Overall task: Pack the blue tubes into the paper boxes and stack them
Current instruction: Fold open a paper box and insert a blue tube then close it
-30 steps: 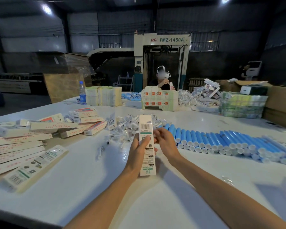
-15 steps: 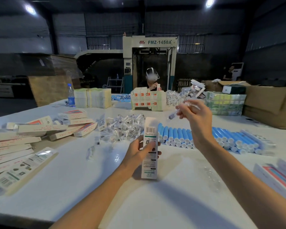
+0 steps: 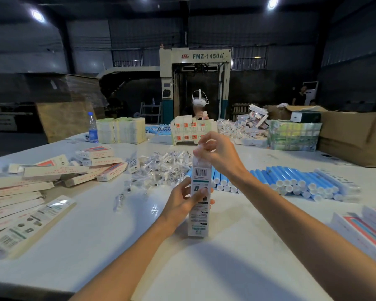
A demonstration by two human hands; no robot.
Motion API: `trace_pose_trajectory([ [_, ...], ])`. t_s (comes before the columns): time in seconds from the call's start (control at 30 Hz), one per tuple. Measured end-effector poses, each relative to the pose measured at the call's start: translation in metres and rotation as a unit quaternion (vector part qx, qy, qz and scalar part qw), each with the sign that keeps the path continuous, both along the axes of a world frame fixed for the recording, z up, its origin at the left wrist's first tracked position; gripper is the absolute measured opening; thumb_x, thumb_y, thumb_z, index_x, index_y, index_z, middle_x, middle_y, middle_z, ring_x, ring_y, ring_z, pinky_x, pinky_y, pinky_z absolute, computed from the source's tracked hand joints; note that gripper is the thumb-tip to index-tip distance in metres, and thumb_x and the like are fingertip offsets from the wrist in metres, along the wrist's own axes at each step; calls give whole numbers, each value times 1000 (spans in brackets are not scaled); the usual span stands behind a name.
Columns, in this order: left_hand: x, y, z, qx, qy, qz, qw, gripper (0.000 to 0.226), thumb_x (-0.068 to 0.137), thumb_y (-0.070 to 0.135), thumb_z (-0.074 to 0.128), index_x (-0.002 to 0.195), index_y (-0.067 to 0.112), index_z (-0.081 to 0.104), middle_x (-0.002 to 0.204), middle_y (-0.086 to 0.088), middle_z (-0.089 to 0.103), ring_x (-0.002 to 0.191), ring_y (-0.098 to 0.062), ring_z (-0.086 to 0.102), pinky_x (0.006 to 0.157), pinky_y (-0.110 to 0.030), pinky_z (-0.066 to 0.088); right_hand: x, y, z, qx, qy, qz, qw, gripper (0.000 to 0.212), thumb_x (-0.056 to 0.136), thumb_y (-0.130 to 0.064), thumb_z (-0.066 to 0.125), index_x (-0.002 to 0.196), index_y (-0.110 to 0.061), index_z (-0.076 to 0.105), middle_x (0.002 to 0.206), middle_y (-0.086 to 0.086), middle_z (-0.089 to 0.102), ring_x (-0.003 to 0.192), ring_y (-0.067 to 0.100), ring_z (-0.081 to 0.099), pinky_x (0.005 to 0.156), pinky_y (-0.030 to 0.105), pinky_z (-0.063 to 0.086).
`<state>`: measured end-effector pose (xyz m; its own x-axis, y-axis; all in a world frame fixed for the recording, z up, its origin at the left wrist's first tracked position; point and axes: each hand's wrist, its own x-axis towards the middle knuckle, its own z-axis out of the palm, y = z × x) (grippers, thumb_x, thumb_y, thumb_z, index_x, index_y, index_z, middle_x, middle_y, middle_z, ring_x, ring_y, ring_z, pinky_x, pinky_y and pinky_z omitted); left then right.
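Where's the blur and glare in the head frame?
Head view: right hand and the clear packet it pinches over the paper box are motion-smeared; left hand gripping the box is sharper; ceiling lamp blooms; a small glare patch sits on the table; wide-angle stretch softens the frame's edges.

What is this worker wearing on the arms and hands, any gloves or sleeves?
Nothing that shows. The left hand and right hand are bare, without gloves; no ring or tape is visible. The left forearm and right forearm are bare to the picture's edge: no sleeve, watch or wristband.
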<state>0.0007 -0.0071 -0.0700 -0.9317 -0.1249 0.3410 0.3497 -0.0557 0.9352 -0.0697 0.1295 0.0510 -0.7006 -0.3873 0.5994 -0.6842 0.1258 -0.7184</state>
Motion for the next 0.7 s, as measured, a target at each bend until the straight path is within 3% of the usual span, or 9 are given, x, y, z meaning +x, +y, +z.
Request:
trace_pose_trajectory([
  [0.13, 0, 1, 0, -2, 4, 5, 1000, 43, 97, 26, 77, 135, 14, 61, 123, -12, 77, 99, -42, 79, 85, -47, 65, 2, 1, -8, 87, 76, -42, 992, 14, 91, -21, 79, 99, -10, 74, 102, -3, 70, 95, 16, 62, 84, 37, 57],
  [0.23, 0, 1, 0, 3, 14, 8, 1000, 40, 99, 21, 74, 135, 10, 60, 122, -13, 75, 100, -44, 78, 87, -52, 65, 1, 9, -24, 145, 124, -53, 980, 21, 101, -29, 68, 109, -13, 79, 128, 0, 65, 120, 15, 52, 100, 36, 47],
  [0.3, -1, 1, -1, 4, 17, 16, 1000, 37, 101, 18, 73, 134, 10, 60, 122, -15, 74, 100, -44, 78, 88, -55, 65, 4, 16, -41, 97, 104, -40, 989, 26, 106, -31, 59, 124, -18, 73, 137, -4, 56, 126, 8, 49, 101, 26, 44],
  [0.4, -3, 0, -1, -10, 25, 42, 999, 35, 99, 21, 77, 130, 13, 64, 121, -19, 73, 102, -43, 77, 90, -58, 63, 5, 26, -67, -6, 40, -43, 998, 25, 108, -31, 56, 131, -27, 65, 126, -11, 59, 111, -2, 58, 87, 14, 47],
  [0.5, -4, -1, -1, -36, 35, 68, 996, 48, 90, 27, 79, 134, 19, 61, 115, -7, 78, 111, -38, 74, 98, -56, 60, 5, 29, -87, -23, -14, 2, 1000, 30, 105, -28, 62, 135, -32, 57, 120, -13, 69, 108, 4, 66, 86, 23, 52],
  [0.6, -3, -2, 0, -31, 68, 57, 996, 67, 93, 23, 81, 146, 34, 42, 126, -3, 77, 117, -23, 74, 99, -41, 61, 9, 25, -99, -27, -16, 53, 998, 43, 103, -25, 66, 143, -35, 52, 122, -9, 73, 112, 12, 68, 91, 28, 56],
  [0.7, -1, -4, 1, -62, 102, 57, 991, 75, 95, 24, 78, 154, 45, 37, 133, -2, 73, 120, -21, 72, 96, -33, 61, 9, 23, -98, -36, -19, 67, 997, 46, 103, -23, 67, 146, -31, 53, 124, -4, 70, 112, 17, 67, 93, 35, 58],
])
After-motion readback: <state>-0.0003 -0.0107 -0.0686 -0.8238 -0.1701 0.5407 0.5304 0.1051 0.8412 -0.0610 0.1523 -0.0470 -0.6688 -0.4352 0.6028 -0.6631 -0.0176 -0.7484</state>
